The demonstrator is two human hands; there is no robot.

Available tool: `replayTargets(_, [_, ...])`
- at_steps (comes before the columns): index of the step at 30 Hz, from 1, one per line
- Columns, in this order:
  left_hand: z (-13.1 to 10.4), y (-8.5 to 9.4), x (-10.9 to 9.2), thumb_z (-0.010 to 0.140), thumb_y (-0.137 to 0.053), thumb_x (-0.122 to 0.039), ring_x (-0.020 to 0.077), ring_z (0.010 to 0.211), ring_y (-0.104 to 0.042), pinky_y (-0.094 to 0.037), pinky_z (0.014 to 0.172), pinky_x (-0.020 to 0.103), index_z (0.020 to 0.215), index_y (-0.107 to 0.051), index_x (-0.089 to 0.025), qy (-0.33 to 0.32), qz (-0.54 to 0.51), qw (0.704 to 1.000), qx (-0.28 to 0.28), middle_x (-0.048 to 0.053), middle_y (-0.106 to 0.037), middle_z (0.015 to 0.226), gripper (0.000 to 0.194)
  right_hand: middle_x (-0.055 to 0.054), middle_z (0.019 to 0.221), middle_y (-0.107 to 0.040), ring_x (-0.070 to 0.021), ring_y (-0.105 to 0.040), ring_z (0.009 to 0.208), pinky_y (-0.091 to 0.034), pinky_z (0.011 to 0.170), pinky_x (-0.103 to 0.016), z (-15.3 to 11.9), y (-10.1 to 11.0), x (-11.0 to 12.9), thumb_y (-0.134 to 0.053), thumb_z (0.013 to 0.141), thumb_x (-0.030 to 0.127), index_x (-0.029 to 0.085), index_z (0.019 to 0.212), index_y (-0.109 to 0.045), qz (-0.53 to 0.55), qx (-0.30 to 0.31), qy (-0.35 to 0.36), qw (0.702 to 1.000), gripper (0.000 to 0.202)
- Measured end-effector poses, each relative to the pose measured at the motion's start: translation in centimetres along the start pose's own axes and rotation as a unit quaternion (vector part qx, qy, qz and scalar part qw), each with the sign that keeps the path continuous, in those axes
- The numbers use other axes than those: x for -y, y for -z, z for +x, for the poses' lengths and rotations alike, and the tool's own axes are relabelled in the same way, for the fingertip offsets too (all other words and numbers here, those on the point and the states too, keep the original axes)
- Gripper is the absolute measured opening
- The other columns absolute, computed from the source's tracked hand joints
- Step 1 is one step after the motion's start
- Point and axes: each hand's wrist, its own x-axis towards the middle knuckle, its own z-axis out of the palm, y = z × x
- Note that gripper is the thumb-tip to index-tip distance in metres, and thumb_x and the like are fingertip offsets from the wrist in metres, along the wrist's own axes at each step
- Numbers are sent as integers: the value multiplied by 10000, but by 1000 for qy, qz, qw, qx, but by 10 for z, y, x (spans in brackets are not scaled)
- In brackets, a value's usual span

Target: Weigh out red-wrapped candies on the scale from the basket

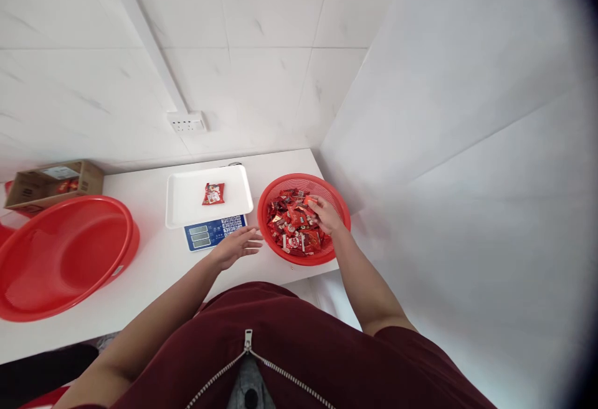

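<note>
A red mesh basket [343, 200] at the right of the table holds many small red packets [292, 222]. Over its right part, my right hand [324, 213] pinches a small red packet [309, 201] between thumb and fingers. My left hand [237, 246] is open and empty, fingers spread, between the basket's left rim and a blue-fronted scale [215, 233]. On the scale lies a white tray [187, 200], and one red packet [213, 194] rests in the tray.
A large red basin [84, 253] stands at the left of the white table [159, 272]. Behind it is an open cardboard box [91, 178] with red packets inside. A tiled wall with a socket [187, 122] runs behind; another wall rises at the right.
</note>
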Motion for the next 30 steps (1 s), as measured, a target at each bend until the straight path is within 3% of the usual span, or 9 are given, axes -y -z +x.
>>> replayTargets(4, [8,-22,-11,804,-662,-367,183,860,-659,-521,796,342,1119,-575,-201,-28,-70,995,64,98,-664,1036,367,27,722,-633,-77,-510,489,-407,429,-185,-30,-58,4,-697,738,391,200,1031,-626,-110,218,23,969,357])
replayTargets(6, [13,-22,-12,797,-677,-263,162,777,-668,-528,779,336,1069,-580,-189,-43,-121,992,19,70,-673,920,298,18,728,-637,-94,-541,531,-444,469,-202,-39,-81,2,-673,767,397,203,1022,-627,-139,270,18,953,324])
replayTargets(10, [16,3,-8,793,-649,-135,138,688,-660,-544,724,315,929,-564,-151,-68,-168,979,-95,53,-659,824,162,4,792,-644,-113,-600,652,-511,585,-221,-36,-113,-11,-659,791,318,214,945,-614,-90,211,-43,972,191])
replayTargets(14, [13,42,-16,846,-561,-106,110,630,-635,-541,634,252,1002,-517,-156,-97,-190,958,-192,40,-642,783,169,-13,839,-655,-104,-612,678,-541,671,-223,-17,-144,-29,-642,799,208,211,907,-600,6,157,-149,976,115])
replayTargets(18, [9,79,-42,893,-497,-119,86,672,-638,-542,673,213,1272,-391,-216,-143,-206,932,-261,33,-637,877,406,-48,1016,-655,-116,-627,749,-555,708,-247,0,-189,-35,-625,817,213,211,1049,-591,16,156,-177,972,234])
replayTargets(21, [5,99,-57,875,-560,-189,144,816,-670,-559,728,278,1448,-114,-304,-144,-203,928,-277,98,-598,1135,736,-86,1338,-510,-190,-602,1034,-543,822,-350,6,-215,-36,-632,822,337,278,1329,-437,-20,191,-166,967,547])
replayTargets(25, [-3,110,-51,821,-648,-252,228,951,-664,-564,730,337,1475,19,-354,-104,-185,937,-277,177,-453,1363,940,-73,1530,-260,-250,-403,1308,-435,982,-438,19,-204,-39,-593,826,444,332,1448,-261,-155,192,-44,968,714])
replayTargets(28, [-9,109,-34,854,-603,-232,222,954,-667,-568,720,320,1482,-64,-321,-77,-175,947,-257,184,-451,1379,833,-94,1479,-362,-225,-406,1307,-350,1063,-386,38,-156,-39,-508,873,377,238,1420,-344,-274,106,99,951,588])
replayTargets(30, [-12,105,-24,879,-558,-215,212,924,-678,-570,710,309,1477,-125,-275,-60,-171,954,-238,197,-472,1361,741,-121,1433,-422,-218,-382,1320,-295,1093,-368,53,-113,-36,-445,902,337,173,1395,-381,-392,19,153,907,523])
